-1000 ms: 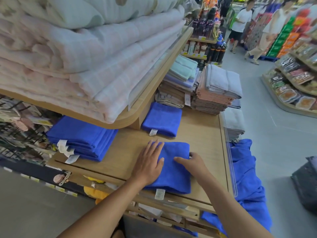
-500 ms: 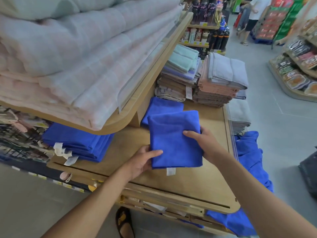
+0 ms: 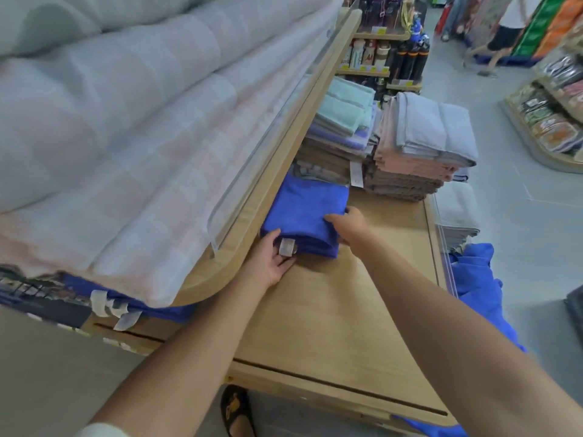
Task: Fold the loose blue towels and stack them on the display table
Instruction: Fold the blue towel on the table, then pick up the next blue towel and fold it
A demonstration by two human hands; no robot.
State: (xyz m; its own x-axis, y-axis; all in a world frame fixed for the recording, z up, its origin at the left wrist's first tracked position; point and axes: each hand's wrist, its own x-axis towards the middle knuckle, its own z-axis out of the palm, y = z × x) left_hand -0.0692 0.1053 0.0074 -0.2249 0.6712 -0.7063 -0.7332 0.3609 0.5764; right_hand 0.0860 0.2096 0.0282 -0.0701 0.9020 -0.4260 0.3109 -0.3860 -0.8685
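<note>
A folded blue towel lies on top of another folded blue towel at the back of the wooden display table, partly under the upper shelf. My left hand grips its near left corner beside the white tag. My right hand holds its right edge. A second stack of folded blue towels sits at the left, mostly hidden under the shelf. Loose blue towels hang off the table's right side.
The upper wooden shelf carries thick pale quilts and overhangs the table's left part. Stacks of grey, pink and green towels stand at the back. People walk in the aisle at the far right. My foot in a sandal shows below.
Both hands lifted the folded blue towel from the table's front, carried it away from me and set it on the blue towel at the back.
</note>
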